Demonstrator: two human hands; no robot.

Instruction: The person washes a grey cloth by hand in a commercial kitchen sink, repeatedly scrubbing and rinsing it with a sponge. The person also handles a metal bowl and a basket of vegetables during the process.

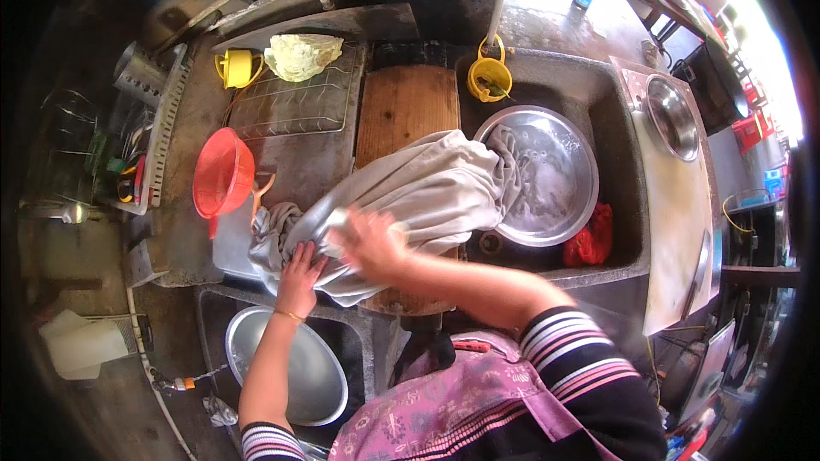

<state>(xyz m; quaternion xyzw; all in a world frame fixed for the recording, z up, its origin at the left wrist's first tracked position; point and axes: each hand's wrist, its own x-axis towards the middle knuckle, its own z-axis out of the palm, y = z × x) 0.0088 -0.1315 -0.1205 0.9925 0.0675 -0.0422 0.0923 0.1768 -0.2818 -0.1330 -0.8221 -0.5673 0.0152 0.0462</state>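
Observation:
A wet, light grey cloth lies bunched across a wooden board. Its far right end hangs into a metal basin of cloudy, foamy water. My left hand presses on the crumpled left part of the cloth, fingers spread. Just right of it, my right hand is blurred by motion over the cloth. It grips a whitish object, too blurred to tell what kind. Below my left forearm, a second metal basin tilts in a lower sink.
A red plastic strainer and a peeler are at left. Behind stand a yellow cup and a cabbage by a wire rack. The stone sink holds a red bag; a knife lies right.

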